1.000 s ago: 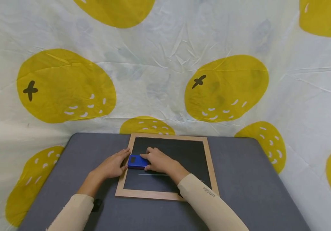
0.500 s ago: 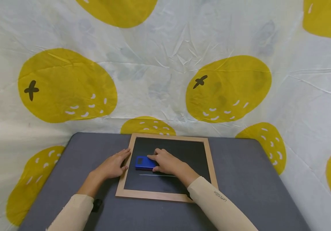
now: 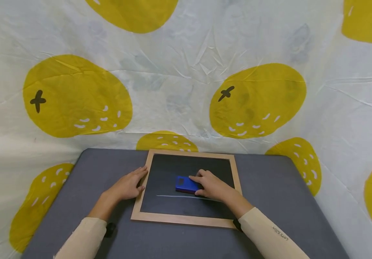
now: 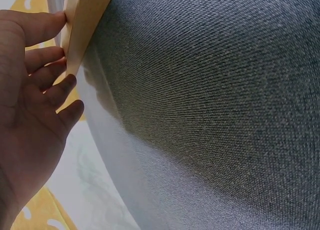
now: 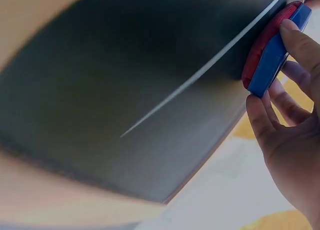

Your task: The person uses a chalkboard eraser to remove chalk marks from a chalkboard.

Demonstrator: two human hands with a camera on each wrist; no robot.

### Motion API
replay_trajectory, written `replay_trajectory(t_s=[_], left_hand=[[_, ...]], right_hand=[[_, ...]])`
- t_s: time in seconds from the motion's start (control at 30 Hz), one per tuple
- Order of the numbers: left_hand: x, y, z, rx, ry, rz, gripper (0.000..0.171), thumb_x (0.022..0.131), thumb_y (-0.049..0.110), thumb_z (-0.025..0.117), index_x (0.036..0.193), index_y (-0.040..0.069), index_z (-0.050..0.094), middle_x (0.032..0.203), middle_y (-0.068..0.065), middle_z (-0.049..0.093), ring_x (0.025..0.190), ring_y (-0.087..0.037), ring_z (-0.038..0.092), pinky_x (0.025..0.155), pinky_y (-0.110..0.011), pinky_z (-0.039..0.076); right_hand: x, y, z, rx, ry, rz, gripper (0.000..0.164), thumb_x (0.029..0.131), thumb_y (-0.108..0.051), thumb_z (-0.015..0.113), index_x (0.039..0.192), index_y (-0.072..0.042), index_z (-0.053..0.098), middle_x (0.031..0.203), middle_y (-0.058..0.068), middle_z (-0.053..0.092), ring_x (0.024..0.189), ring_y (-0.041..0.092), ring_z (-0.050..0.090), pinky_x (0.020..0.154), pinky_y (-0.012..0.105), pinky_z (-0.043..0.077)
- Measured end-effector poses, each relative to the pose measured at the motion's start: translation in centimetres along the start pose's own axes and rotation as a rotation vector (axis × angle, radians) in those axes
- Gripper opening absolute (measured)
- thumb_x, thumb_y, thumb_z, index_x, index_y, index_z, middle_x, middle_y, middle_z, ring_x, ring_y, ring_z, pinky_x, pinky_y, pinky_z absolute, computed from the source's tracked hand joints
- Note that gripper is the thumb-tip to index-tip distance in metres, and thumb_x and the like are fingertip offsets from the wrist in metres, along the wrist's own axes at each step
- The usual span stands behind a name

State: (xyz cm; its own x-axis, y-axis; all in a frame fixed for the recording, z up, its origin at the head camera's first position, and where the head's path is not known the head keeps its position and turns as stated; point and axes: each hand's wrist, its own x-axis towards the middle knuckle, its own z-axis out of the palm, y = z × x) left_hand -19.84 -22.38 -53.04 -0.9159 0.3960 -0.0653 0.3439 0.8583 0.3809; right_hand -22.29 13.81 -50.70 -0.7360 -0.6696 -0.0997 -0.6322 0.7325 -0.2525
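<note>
A blackboard (image 3: 166,207) in a light wooden frame lies on the table, with one pale chalk line (image 3: 179,196) across its lower half. My right hand (image 3: 215,186) grips a blue chalkboard eraser (image 3: 186,183) by its right end, near the board's middle and just above the line. In the right wrist view the eraser's red pad (image 5: 265,44) faces the board, and thumb and fingers pinch the blue body. My left hand (image 3: 128,184) rests with fairly straight fingers against the frame's left side; in the left wrist view its fingertips (image 4: 59,22) touch the wooden edge (image 4: 87,24).
The grey cloth-covered table (image 3: 270,201) extends on both sides of the board. Behind it hangs a white curtain (image 3: 169,93) printed with large yellow fruit shapes. A small black item (image 3: 109,230) shows at the left sleeve.
My right hand has slid the eraser rightward over the board, from beside the left frame edge to near the middle. More of the chalk line shows. The left hand stays at the frame.
</note>
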Motion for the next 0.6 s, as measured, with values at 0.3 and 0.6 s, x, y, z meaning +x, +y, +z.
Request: replay_trajectory(t_s=[0.3,0.6], left_hand=[[0.0,0.2,-0.4,-0.002,0.001,-0.019,0.067,0.096,0.015,0.069,0.155,-0.003,0.043,0.167,-0.017,0.034,0.153,-0.04,0.034,0.12,-0.059,0.034],[0.2,0.1,0.0,0.002,-0.001,-0.018,0.068,0.096,0.017,0.07,0.155,-0.003,0.043,0.167,-0.017,0.034,0.153,-0.04,0.034,0.12,-0.058,0.035]], right_hand=[[-3.4,3.2,-0.6,0.023,0.038,0.054,0.067,0.091,-0.03,0.08,0.149,-0.009,0.056,0.126,0.014,0.059,0.106,0.025,0.058,0.094,0.045,0.054],[-5.9,5.4,-0.9,0.008,0.067,0.101,0.065,0.09,-0.031,0.081,0.147,-0.008,0.059,0.119,0.011,0.059,0.098,0.02,0.057,0.085,0.04,0.056]])
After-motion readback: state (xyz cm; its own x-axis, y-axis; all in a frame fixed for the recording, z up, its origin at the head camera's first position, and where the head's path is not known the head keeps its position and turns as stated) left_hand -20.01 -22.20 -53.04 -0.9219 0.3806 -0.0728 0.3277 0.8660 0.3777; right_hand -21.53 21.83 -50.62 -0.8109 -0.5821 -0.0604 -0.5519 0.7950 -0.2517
